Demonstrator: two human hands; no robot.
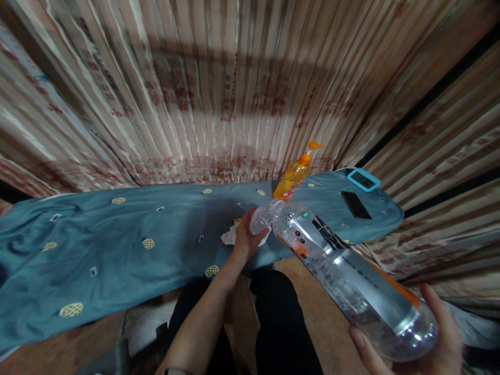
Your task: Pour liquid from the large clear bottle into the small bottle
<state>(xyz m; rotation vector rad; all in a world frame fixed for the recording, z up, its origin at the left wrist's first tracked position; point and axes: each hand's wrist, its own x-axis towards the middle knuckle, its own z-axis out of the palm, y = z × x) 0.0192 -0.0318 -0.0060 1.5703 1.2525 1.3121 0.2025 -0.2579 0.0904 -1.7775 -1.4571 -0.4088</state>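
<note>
My right hand [425, 344] grips the base of a large clear plastic bottle [351, 271] with a grey and orange label, tilted so its neck points away toward the table. My left hand [246, 237] is closed around the bottle's mouth and presses a white cloth [230, 237] lying on the blue patterned tablecloth [117, 239]. An orange pump bottle [295, 174] stands just behind the clear bottle's neck.
A dark phone [355, 204] and a small device with a light blue frame [363, 179] lie at the table's right end. Striped curtains [234, 88] hang close behind and to the right. My dark-trousered legs [273, 323] are below the table edge.
</note>
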